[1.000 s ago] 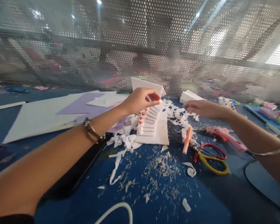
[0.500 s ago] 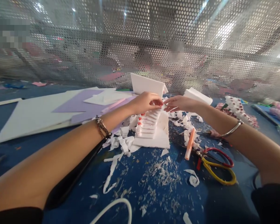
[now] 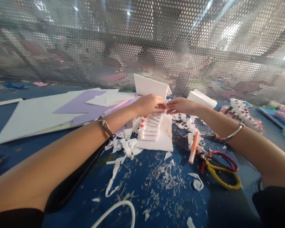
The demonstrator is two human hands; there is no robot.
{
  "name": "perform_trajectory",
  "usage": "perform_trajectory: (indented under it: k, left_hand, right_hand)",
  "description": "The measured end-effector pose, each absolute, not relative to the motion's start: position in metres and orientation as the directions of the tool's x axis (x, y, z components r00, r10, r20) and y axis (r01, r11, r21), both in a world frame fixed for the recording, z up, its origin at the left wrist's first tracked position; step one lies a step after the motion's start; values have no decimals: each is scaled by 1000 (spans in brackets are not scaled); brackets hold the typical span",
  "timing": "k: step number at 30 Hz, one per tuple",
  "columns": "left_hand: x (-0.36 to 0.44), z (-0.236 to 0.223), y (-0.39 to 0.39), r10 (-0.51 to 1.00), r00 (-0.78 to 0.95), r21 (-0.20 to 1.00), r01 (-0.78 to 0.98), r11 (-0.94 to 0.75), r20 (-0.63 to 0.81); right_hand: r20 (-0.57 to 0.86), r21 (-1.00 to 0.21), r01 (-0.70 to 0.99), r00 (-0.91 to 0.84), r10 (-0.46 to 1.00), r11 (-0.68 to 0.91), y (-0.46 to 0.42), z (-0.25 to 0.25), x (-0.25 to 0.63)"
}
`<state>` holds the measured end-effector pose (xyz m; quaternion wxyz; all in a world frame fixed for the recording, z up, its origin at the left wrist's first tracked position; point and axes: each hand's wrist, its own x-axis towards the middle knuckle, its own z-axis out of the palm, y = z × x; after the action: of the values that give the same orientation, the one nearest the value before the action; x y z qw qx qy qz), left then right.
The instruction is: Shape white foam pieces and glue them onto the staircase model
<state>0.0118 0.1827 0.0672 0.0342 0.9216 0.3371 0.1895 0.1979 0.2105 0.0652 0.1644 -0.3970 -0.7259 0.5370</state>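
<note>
Two bare hands meet at the far end of a stepped white piece (image 3: 150, 130), which I have mid-view on a white board (image 3: 166, 141) over the blue table (image 3: 97, 193). On the left hand (image 3: 150, 105), thumb and forefinger come close together by a small red bit (image 3: 164, 109); from out here I cannot tell whether they pinch it. Fingers of the right hand (image 3: 184, 105) reach in nearly together, tips just beside the left's, their hold unclear to me. Any lettering on the orange stick (image 3: 194, 148) is too small for me to read; it lies by the red-and-yellow scissors (image 3: 224, 181). Far right, a blue tray or lid (image 3: 266, 111) bears pink and lilac fluffy pieces (image 3: 284, 114), blurred on my feed
</note>
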Motion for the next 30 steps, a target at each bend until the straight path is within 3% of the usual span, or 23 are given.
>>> perform_trajectory:
  k: [10,30]
  left_hand:
    - [10,72,186,581,765,76,586,-807,278]
    - [15,69,186,569,773,4,592,-806,280]
  right_hand:
    - [-180,-918,387,-599,780,85,211,64,196]
    - [-184,-920,384,-597,781,77,205,65,196]
